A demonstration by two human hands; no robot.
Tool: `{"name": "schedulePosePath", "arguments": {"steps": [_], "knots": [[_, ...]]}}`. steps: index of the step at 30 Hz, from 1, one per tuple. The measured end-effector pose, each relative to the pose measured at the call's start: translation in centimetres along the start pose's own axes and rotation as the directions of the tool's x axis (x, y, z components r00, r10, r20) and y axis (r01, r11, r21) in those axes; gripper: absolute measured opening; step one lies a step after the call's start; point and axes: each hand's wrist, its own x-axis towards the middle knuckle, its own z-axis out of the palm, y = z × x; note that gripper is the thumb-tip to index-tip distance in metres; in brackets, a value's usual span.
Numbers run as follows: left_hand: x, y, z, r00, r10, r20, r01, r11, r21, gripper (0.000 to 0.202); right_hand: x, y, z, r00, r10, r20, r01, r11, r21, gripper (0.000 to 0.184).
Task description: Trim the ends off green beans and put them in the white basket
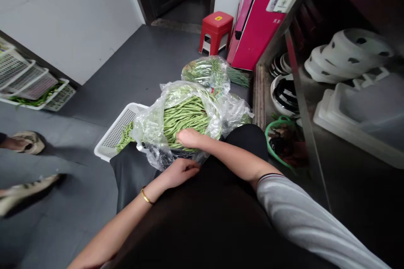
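Apparently a commercial kitchen: bagged green beans (187, 113), vegetable crates (30, 77) along the floor's (123, 61) wall edge, tubs (334, 109) stacked by a shelf's (311, 145) edge.

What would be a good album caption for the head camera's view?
A right hand among long green beans in an open plastic bag, beside a white basket.

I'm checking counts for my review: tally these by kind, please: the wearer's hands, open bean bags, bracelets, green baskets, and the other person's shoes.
Hands (left hand, right hand): 2
Open bean bag: 1
Bracelet: 1
Green basket: 1
Shoes: 2
Total: 7
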Motion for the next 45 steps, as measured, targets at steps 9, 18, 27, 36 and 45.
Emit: {"name": "schedulePosePath", "arguments": {"steps": [9,18,27,36,45], "knots": [[5.4,0.3,-2.6,0.962,-0.209,-0.177,-0.080,0.405,-0.911,0.027,-9.9,0.7,-2.0,0.768,0.198,-0.609,0.061,0.924,0.378,0.030],[5.6,3.6,-2.0,0.901,-0.166,-0.401,-0.244,0.569,-0.785,0.024,-12.8,-0.7,2.4,0.917,0.132,-0.376,-0.070,0.982,0.175,0.033],[2.1,2.8,-1.8,0.928,-0.154,-0.338,-0.097,0.779,-0.619,0.027,-12.3,2.5,0.3,0.988,0.135,-0.079,-0.031,0.664,0.747,0.047],[3.1,1.1,-1.5,0.918,-0.169,-0.359,-0.054,0.843,-0.536,0.017,-9.5,0.6,-2.5,0.778,0.444,-0.444,0.186,0.512,0.838,0.031],[3.0,1.5,-3.0,0.864,-0.190,-0.466,-0.318,0.511,-0.799,0.018,-10.5,0.0,1.1,0.654,0.689,-0.312,0.322,0.120,0.939,0.032]]}}
